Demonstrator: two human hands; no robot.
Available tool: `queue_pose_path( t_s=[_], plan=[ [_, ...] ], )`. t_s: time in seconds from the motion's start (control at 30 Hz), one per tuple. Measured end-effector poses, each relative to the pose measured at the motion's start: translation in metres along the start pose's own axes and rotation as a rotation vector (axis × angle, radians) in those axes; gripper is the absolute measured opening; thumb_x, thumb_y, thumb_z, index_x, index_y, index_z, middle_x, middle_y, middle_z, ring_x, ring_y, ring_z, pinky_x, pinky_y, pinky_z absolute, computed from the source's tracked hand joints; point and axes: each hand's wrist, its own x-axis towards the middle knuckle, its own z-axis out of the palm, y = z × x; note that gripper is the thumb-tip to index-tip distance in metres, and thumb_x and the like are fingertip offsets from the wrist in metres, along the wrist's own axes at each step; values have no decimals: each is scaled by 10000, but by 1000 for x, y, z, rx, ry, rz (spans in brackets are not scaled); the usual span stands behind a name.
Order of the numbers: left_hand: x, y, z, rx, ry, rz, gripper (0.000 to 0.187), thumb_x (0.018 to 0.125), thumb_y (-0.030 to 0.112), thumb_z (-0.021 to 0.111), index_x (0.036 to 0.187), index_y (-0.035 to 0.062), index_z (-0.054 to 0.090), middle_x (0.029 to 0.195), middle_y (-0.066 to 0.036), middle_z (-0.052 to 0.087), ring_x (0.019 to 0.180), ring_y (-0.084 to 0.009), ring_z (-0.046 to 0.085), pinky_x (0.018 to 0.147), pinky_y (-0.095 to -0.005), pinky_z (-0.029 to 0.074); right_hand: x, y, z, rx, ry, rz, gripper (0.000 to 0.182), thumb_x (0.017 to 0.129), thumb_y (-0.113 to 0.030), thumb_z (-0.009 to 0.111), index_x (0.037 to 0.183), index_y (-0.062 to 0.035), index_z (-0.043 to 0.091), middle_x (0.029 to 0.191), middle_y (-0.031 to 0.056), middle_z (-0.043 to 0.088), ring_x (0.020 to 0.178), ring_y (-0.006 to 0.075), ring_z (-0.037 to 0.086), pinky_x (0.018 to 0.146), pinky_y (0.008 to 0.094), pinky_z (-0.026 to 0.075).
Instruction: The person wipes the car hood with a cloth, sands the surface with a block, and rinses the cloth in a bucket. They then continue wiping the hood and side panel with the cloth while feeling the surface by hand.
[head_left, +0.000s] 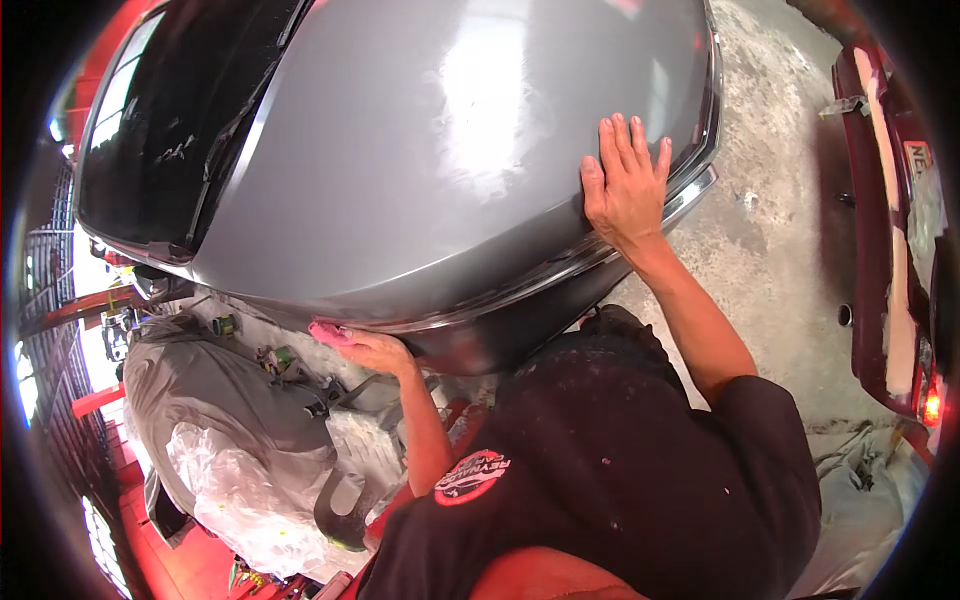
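A grey car hood fills the upper middle of the view, with a bright reflection and some pale smears on its surface. My right hand lies flat on the hood near its front edge, fingers outstretched. Lower left, my left hand grips a crumpled pink cloth. That cloth is right at the lower side edge of the hood, by the shiny trim strip. Below the trim is a dark body panel, close to my body.
The windshield with its wiper is at upper left. A grey cover and clear plastic sheeting drape over something at lower left. On the right, a dark red car bumper stands beyond the stained concrete floor.
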Motion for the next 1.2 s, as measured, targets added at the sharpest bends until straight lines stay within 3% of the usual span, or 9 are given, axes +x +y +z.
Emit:
queue_pose_path(
  t_s=[0.13,0.2,0.37,0.5,0.57,0.7,0.8,1.03,1.2],
  plan=[
    [1,32,-1,-11,31,52,568,1063,311,402,1458,-94,356,1410,-343,451,1245,-451,488,1062,-474,360,10,-73,-34,226,-390,-58,730,958,-473,504,1399,104,434,1431,305,458,1406,448,341,1170,528,229],
    [-4,24,-5,78,-67,-323,570,1056,300,405,1488,-65,331,1489,-303,393,1332,-428,432,1117,-456,324,-6,-133,-23,257,-324,-316,834,974,-573,423,1416,134,397,1439,319,443,1414,458,326,1186,543,200],
    [1,63,-6,14,29,-105,554,1037,318,436,1365,-128,424,1286,-369,487,1165,-478,499,1020,-523,377,-5,-222,5,550,-413,-480,870,989,-608,356,1375,169,430,1480,322,393,1450,450,266,1209,509,174],
    [-3,47,-10,98,-53,-240,559,1048,285,398,1450,-101,361,1443,-323,439,1317,-426,462,1100,-473,348,0,-199,9,600,-413,-569,856,991,-593,378,1401,158,394,1490,322,375,1443,434,290,1206,479,204],
    [-2,41,-7,56,-47,-211,559,1048,291,401,1444,-102,370,1440,-328,439,1315,-428,462,1098,-475,349,10,-168,-20,647,-657,-328,832,993,-568,408,1434,135,349,1497,324,359,1442,422,296,1201,453,233],
    [-1,59,-12,-19,16,10,551,1042,336,435,1397,-84,414,1287,-347,495,1171,-499,481,1000,-530,380,25,-42,-23,193,-492,-30,755,1016,-512,397,1467,90,333,1529,295,331,1441,415,302,1197,443,237],
    [-6,24,-7,133,-10,-181,560,1042,351,432,1399,-79,414,1316,-354,479,1187,-508,462,1004,-538,371,29,36,-14,-2,-364,42,739,1029,-509,366,1484,71,322,1544,280,316,1460,404,268,1202,432,228],
    [-6,18,-5,124,-15,-150,578,1040,372,423,1386,-91,417,1323,-360,469,1199,-512,444,1022,-549,344,20,44,-6,28,-246,-41,747,1033,-517,361,1514,48,274,1580,254,261,1483,400,216,1207,507,159],
    [-7,16,-6,133,-33,-250,592,1032,357,445,1401,-104,403,1402,-347,441,1265,-490,429,1070,-524,327,19,43,-5,79,-211,-62,691,999,-397,492,1477,75,328,1550,273,310,1454,426,258,1197,490,195]
  ],
)
